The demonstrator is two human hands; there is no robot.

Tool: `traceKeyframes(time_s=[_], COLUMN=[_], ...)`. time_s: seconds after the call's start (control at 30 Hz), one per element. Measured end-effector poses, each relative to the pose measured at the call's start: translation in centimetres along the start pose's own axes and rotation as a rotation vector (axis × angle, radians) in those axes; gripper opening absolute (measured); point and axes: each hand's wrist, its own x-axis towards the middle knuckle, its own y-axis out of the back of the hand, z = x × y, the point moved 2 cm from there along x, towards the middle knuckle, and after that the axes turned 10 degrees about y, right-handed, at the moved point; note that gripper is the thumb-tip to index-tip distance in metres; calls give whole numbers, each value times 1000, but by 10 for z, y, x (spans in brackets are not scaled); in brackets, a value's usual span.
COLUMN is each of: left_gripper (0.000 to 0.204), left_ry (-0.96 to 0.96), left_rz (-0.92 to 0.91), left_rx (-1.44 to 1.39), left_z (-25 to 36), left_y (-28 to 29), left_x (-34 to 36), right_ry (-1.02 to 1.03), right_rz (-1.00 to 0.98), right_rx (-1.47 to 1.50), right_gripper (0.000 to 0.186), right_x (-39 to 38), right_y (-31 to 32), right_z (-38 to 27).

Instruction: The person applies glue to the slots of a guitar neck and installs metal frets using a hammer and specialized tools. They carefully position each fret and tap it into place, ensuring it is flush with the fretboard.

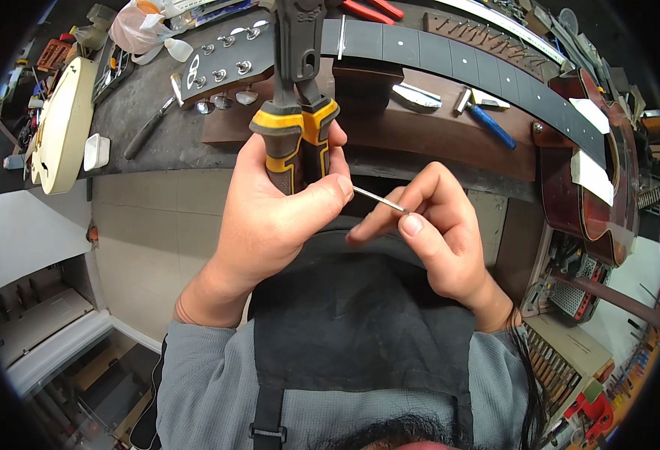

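In my left hand [270,217] I grip a large plier-like tool with black and yellow handles [277,124], held upright, its dark upper part [297,45] reaching past the top of the picture. A thin metal rod [377,196] runs from beside my left thumb to my right hand [438,225], which pinches its end between thumb and finger. Whether the rod's other end touches the tool is hidden behind my left thumb. Just beyond my hands, a guitar neck [435,56] with a dark fretboard and a headstock with tuners [225,64] lies along the workbench [142,112].
A dark red guitar body [570,210] is at right, a cream guitar body [64,127] at left. A small white tray [96,151], blue-handled tool [491,126], black-handled tool [150,131], red-handled tool [367,11] and pin block [480,45] lie on the bench.
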Motion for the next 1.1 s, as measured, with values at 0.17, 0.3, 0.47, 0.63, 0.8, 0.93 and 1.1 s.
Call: traceKeyframes(time_s=[0.17, 0.3, 0.47, 0.63, 0.8, 0.93, 1.1], left_gripper=[44, 41, 44, 47, 42, 37, 38], left_ry=[-137, -310, -453, -536, -442, -292, -269], left_rz=[14, -18, -62, -100, -105, -131, -173], left_rx=[54, 103, 83, 125, -19, -244, -351], left_z=[-3, -7, -4, -9, -16, -22, -31], left_y=[-1, -2, -4, 0, -4, -13, -25], left_x=[-4, -5, -6, -6, -9, -10, -13], right_ry=[256, 611, 852, 956, 997, 997, 1016], right_rz=[75, 54, -3, -34, -41, -21, 19], right_rx=[-237, -653, -939, -1042, -1087, -1133, -1169], right_gripper=[13, 24, 44, 49, 48, 38, 33], right_x=[-3, 2, 5, 9, 7, 4, 6], right_y=[-3, 6, 15, 14, 8, -2, -11], right_z=[2, 3, -3, -11, -12, -10, -2])
